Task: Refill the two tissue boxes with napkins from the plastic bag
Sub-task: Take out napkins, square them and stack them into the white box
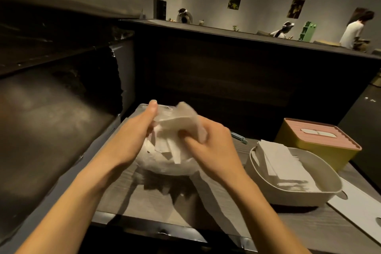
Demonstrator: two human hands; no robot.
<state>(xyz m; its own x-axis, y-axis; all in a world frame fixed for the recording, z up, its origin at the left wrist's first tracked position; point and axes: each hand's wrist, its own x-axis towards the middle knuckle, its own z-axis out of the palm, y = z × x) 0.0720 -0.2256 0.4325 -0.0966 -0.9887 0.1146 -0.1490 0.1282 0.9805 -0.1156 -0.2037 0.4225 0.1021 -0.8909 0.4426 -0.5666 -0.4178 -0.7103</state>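
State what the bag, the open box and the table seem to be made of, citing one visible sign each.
Bag: thin clear plastic film; it crinkles, glints and shows the napkins through it.
Open box: probably matte cream plastic; smooth moulded walls and rounded corners.
Table: grey wood-grain top, likely laminate, with a metal-looking edge.

At the centre of the frame, the left hand point(134, 130) and the right hand point(210, 140) gripped napkins point(177, 123) above the plastic bag point(165, 165). At right stood an open white box point(309, 194), filled, and behind it a closed yellow box point(321, 146).
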